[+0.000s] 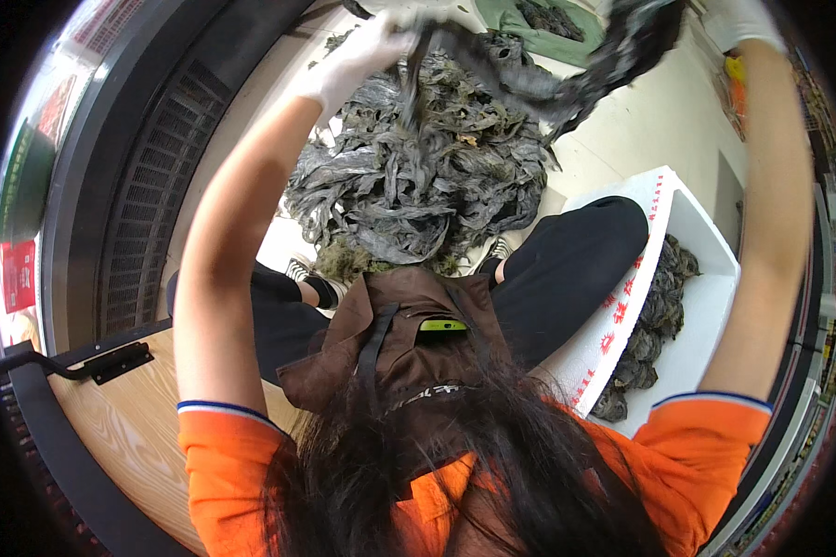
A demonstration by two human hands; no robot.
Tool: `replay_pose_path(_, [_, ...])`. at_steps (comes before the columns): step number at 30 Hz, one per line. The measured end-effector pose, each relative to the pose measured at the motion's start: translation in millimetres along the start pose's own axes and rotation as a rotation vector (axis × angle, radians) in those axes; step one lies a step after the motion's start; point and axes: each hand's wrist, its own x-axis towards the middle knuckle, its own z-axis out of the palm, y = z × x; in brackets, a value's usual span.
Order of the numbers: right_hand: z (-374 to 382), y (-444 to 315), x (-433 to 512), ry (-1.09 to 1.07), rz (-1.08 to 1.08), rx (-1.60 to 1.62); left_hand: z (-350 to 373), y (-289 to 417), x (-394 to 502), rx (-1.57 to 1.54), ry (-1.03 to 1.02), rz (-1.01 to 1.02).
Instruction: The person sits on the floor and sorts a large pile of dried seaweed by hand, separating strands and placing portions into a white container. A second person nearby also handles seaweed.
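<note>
Both my hands wear white gloves and are raised above a large heap of dark grey-green seaweed [425, 160] on the floor between my feet. My left hand [369, 56], at the upper left, is closed on one end of a long dark strip of seaweed [564, 90], which is blurred. The strip sags over the heap and rises towards the upper right. My right hand [745, 24] is at the top right edge, partly cut off; its fingers and what they hold cannot be made out.
At the right stands a white foam box [710, 244] with red printing, holding bundled seaweed [651, 334]. A green sack [540, 42] with some seaweed on it lies beyond the heap. A dark vented cabinet [171, 139] runs along the left, with a wooden board [125, 418] below it.
</note>
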Motion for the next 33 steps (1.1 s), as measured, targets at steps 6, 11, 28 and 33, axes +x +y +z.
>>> replay_pose_path(6, [159, 129, -69, -0.031, 0.457, 0.373, 5, -39, -110, 0.072, -0.109, -0.604])
replay_pose_path(11, [262, 171, -153, -0.257, 0.782, 0.676, 3, -74, -142, -0.234, 0.139, -0.536])
replay_pose_path(28, [330, 104, -206, -0.351, 0.32, -0.175, 120, -96, -141, -0.967, 0.276, -0.213])
replay_pose_path(33, [325, 98, -187, -0.516, 0.449, -0.119, 122, -83, -145, -0.836, 0.234, -0.212])
